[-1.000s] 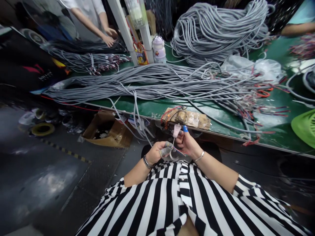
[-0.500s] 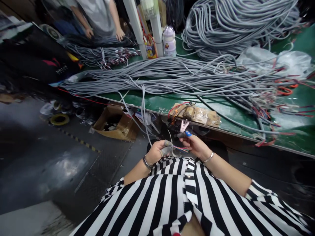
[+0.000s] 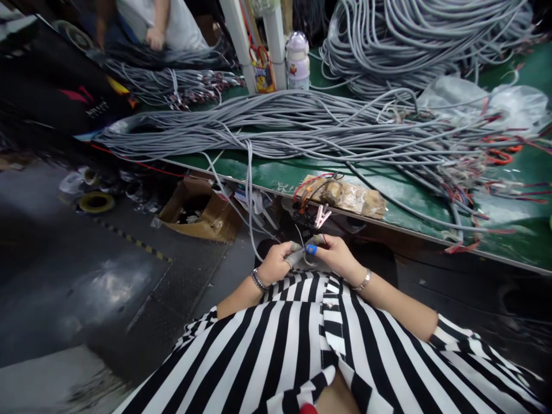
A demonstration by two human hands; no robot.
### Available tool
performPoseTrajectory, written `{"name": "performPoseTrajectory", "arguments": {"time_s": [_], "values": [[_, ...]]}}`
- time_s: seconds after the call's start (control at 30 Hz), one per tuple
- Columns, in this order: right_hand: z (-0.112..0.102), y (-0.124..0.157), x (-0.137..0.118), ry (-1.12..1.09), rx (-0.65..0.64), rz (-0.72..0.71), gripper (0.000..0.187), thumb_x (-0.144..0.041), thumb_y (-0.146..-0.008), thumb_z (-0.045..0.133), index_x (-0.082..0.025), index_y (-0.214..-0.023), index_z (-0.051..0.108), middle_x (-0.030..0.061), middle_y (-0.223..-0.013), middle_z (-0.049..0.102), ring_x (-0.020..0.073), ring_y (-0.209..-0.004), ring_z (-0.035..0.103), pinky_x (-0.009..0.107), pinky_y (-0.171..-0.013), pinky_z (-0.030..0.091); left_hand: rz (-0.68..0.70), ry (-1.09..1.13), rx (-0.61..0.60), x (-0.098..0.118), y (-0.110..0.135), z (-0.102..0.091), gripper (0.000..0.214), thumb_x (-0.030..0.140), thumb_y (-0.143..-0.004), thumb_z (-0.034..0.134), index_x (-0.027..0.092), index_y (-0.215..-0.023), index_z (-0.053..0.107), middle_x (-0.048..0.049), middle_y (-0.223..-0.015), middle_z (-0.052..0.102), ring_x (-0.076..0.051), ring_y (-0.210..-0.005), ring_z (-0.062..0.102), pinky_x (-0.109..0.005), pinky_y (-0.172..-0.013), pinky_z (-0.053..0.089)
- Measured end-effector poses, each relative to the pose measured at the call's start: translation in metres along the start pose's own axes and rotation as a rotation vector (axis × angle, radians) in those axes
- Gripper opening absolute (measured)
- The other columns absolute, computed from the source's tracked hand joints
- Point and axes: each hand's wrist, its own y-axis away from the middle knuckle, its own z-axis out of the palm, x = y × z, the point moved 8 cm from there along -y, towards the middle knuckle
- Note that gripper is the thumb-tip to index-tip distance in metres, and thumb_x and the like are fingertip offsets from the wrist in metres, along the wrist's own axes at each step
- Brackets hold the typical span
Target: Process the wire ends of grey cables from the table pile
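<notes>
My left hand (image 3: 276,263) is closed, with grey finger covers on thumb and forefinger, pinching the end of a grey cable (image 3: 250,198) that hangs over the bench edge. My right hand (image 3: 338,259) meets it fingertip to fingertip, a blue cover on its thumb. Its fingers are closed on the thin wires at that cable end, which they mostly hide. A pale loose strand (image 3: 298,233) sticks up between the hands. Just beyond my right hand, a pink clip (image 3: 322,216) hangs by a wooden block (image 3: 345,195) on the bench edge.
Grey cables (image 3: 280,129) lie lengthwise across the green bench (image 3: 276,179). A big cable coil (image 3: 422,46), a bottle (image 3: 297,62) and orange-handled scissors (image 3: 500,154) are on it. A cardboard box (image 3: 202,213) stands below. Another person (image 3: 161,29) works across the bench.
My right hand has moved left and down, away from the pink clip, to the wires at my left fingertips. The coloured wires seen between the hands are now covered. The other person's arms have shifted.
</notes>
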Motion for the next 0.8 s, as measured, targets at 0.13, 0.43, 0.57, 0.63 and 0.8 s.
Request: {"name": "performPoseTrajectory", "arguments": {"time_s": [0.13,0.43,0.57,0.63,0.8], "values": [[0.0,0.015,-0.039,0.449,0.076,-0.473,0.013,-0.032,-0.083,0.065,-0.022,-0.084,0.072,0.0064,-0.085,0.066,0.0196,-0.081,0.056,0.036,-0.076,0.047,-0.14,0.108,0.089,-0.016,0.002,-0.006,0.028,0.041,-0.08,0.065,0.014,-0.084,0.062,0.0043,-0.055,0.056,-0.005,-0.042,0.043,-0.017,-0.043,0.035],[0.028,0.029,-0.044,0.87,-0.122,-0.712,0.011,-0.016,-0.084,0.058,-0.02,-0.084,0.069,0.0078,-0.093,0.064,0.0185,-0.081,0.049,0.032,-0.072,0.044,-0.127,0.413,0.386,-0.024,0.003,-0.028,0.036,0.05,-0.08,0.064,0.015,-0.079,0.056,0.0056,-0.055,0.055,-0.003,-0.038,0.042,-0.016,-0.038,0.03],[0.009,0.016,-0.033,0.58,-0.053,-0.517,0.013,-0.025,-0.088,0.057,-0.018,-0.078,0.063,0.0058,-0.082,0.06,0.0159,-0.073,0.053,0.03,-0.067,0.046,-0.117,0.423,0.411,-0.021,0.005,-0.032,0.038,0.051,-0.077,0.067,0.015,-0.08,0.059,0.0049,-0.055,0.055,-0.003,-0.04,0.043,-0.016,-0.039,0.032],[-0.003,0.014,-0.032,0.45,0.028,-0.457,0.022,-0.029,-0.091,0.053,-0.019,-0.073,0.06,0.0043,-0.076,0.057,0.015,-0.069,0.054,0.029,-0.064,0.045,-0.113,0.375,0.412,-0.021,0.007,-0.033,0.038,0.051,-0.076,0.068,0.014,-0.08,0.06,0.0042,-0.055,0.056,-0.004,-0.042,0.045,-0.015,-0.04,0.035],[-0.013,0.032,-0.059,0.544,0.14,-0.608,0.011,-0.03,-0.086,0.061,-0.02,-0.084,0.064,0.005,-0.08,0.059,0.0152,-0.067,0.054,0.029,-0.061,0.045,-0.055,0.207,0.387,-0.016,0.01,-0.033,0.033,0.045,-0.074,0.072,0.014,-0.083,0.064,0.0028,-0.057,0.059,-0.006,-0.047,0.05,-0.017,-0.046,0.041]]}}
